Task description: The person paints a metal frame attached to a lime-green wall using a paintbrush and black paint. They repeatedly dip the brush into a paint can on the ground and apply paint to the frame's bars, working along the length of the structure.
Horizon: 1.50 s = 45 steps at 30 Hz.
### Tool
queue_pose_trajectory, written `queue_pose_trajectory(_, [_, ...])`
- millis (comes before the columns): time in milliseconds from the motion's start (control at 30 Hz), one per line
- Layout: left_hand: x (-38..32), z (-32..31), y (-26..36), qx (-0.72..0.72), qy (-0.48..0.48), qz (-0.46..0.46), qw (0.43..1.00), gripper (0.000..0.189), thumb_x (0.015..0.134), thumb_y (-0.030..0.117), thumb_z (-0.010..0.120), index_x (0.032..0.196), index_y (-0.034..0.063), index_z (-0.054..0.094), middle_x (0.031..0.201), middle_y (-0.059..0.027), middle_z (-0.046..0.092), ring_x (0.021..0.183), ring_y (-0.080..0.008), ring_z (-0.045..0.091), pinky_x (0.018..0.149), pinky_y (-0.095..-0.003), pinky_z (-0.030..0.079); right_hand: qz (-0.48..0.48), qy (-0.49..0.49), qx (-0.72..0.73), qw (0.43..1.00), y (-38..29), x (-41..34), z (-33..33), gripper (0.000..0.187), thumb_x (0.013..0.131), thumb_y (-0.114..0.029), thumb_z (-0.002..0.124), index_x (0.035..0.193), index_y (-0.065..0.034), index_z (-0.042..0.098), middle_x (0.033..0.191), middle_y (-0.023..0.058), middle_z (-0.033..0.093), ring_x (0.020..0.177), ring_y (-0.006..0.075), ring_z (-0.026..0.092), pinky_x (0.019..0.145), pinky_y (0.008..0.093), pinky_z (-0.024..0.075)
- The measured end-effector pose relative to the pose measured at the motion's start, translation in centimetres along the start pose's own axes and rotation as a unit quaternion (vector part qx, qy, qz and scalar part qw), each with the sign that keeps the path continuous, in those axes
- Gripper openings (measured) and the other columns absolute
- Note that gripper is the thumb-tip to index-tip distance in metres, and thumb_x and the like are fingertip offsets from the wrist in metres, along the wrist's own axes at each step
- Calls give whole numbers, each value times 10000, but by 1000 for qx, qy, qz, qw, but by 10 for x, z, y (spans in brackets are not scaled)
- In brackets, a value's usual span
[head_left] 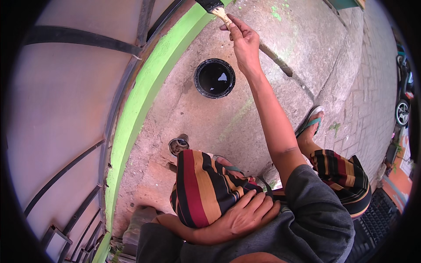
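At the top of the view, my right hand [245,41] grips the pale wooden handle of a paintbrush [221,13]. The brush's dark end lies over the upper end of a bright green painted ledge [144,85], close to the black metal frame above it. Below and left of that hand, a round tub of glossy black paint [215,79] stands on the concrete. My left hand [248,213] rests on my thigh, over striped shorts, with no object seen in it; its fingers lie slightly apart.
A fence of black metal bars with pale panels [65,88] runs along the left. A small dirty cup [178,144] stands near my knee. A gap [275,60] cuts the concrete slab. Brick paving [365,92] and a parked vehicle's wheel [402,112] are at right.
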<state>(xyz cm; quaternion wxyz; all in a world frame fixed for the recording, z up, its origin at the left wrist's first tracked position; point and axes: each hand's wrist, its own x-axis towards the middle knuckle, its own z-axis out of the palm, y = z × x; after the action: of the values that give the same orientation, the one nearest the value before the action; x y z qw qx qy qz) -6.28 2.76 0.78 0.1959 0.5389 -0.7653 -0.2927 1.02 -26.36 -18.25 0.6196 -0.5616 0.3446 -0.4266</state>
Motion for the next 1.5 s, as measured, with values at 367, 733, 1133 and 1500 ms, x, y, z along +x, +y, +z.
queue_pose_trajectory(367, [3,4,-1,-7,46,-10,999,365,830,120,607,1187,137,679,1088,-60,657,1050,-188,654,963,-371,534,38,-244,-60,967,-14,-40,12,318,1018,-95,542,1305,-24,658,906,-8,699,675,24,421,601,216,366])
queue_pose_trajectory(733, [2,2,0,23,41,-4,999,372,815,118,625,1179,146,695,1104,-57,659,1059,-180,656,960,-363,539,41,-40,-20,998,-9,-9,8,341,1010,-105,544,1324,-10,638,922,8,723,652,24,377,593,214,351])
queue_pose_trajectory(1133, [2,2,-3,40,32,3,999,390,807,118,630,1189,160,696,1109,-50,657,1048,-172,660,957,-354,539,55,-112,-17,992,-2,-15,0,326,1016,-125,565,1306,-7,653,890,3,718,688,34,403,600,207,353])
queue_pose_trajectory(1500, [1,5,-3,31,25,-5,999,401,815,114,616,1203,176,697,1114,-41,650,1053,-169,655,956,-355,534,18,-39,13,999,12,9,6,334,1018,-129,562,1313,6,640,921,12,728,726,47,429,646,214,389])
